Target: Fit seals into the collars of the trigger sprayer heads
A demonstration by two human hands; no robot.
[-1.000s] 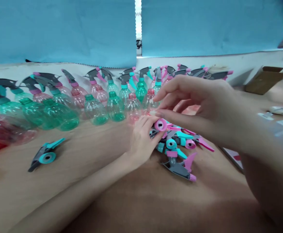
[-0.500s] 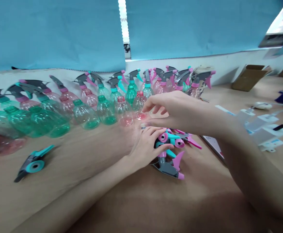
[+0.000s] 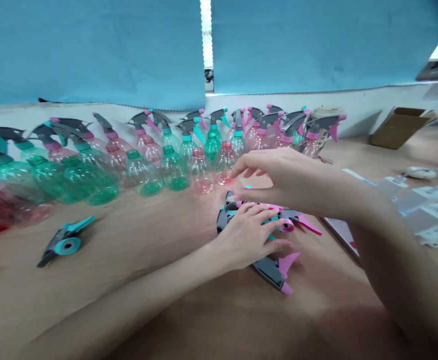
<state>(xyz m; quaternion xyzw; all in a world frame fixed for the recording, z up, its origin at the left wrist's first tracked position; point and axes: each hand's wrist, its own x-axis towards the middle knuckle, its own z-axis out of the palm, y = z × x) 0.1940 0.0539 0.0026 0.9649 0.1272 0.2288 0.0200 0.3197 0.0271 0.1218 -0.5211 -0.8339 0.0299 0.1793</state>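
Observation:
My left hand [image 3: 247, 235] lies with spread fingers over a small heap of spray heads in grey, pink and turquoise, covering much of it. One grey and pink spray head [image 3: 269, 272] sticks out below that hand, and a pink trigger [image 3: 309, 224] shows to its right. Just beyond, my right hand [image 3: 275, 172] hovers with fingers curved and apart, nothing visible between them. Close to its fingertips stands a clear pink bottle [image 3: 225, 162] without a head. Another open pink bottle [image 3: 201, 172] and an open green bottle [image 3: 174, 167] stand to the left.
Along the wall stand several bottles with spray heads [image 3: 213, 135] fitted. A lone turquoise and grey spray head [image 3: 67, 242] lies at the left. Red bottles [image 3: 1, 210] lie at the far left. At the right are a tablet-like device [image 3: 341, 235], white adapters [image 3: 421, 200] and a cardboard box [image 3: 399, 127].
My left hand has moved right and nearer over the heap, and its fingers now cover different spray heads. The lowest spray head has shifted slightly nearer. My right hand stays near the pink bottle.

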